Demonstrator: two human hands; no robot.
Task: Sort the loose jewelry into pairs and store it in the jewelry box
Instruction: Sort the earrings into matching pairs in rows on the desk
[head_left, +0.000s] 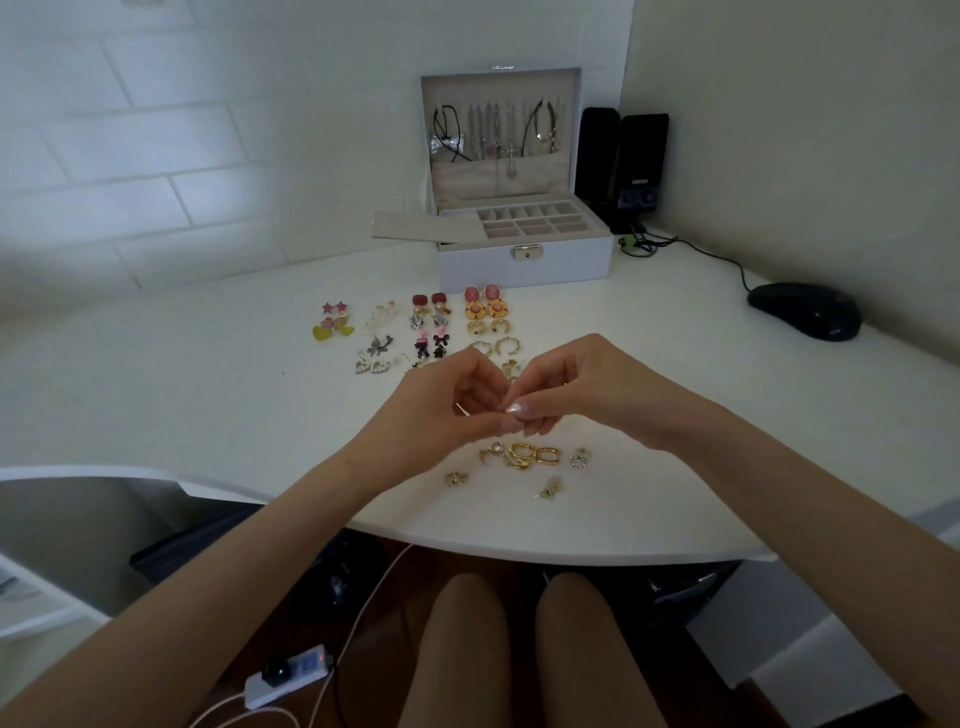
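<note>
My left hand (441, 397) and my right hand (576, 384) meet above the white desk, fingertips pinched together on a small earring (511, 395) that is mostly hidden between them. Below the hands lies a loose heap of gold earrings (530, 456). Beyond them, earrings lie in paired rows: pink and orange rounds (487, 301), dark red squares (429, 301), star and yellow pieces (333, 318). The white jewelry box (524, 260) stands open at the back, its tray of compartments (530, 221) showing and necklaces hanging in its lid (498, 130).
A black mouse (804, 310) with its cable lies at the right. Black speakers (623, 161) stand beside the box. The desk's (156, 395) front edge curves just below the loose heap. A power strip (288, 675) and cables lie on the floor.
</note>
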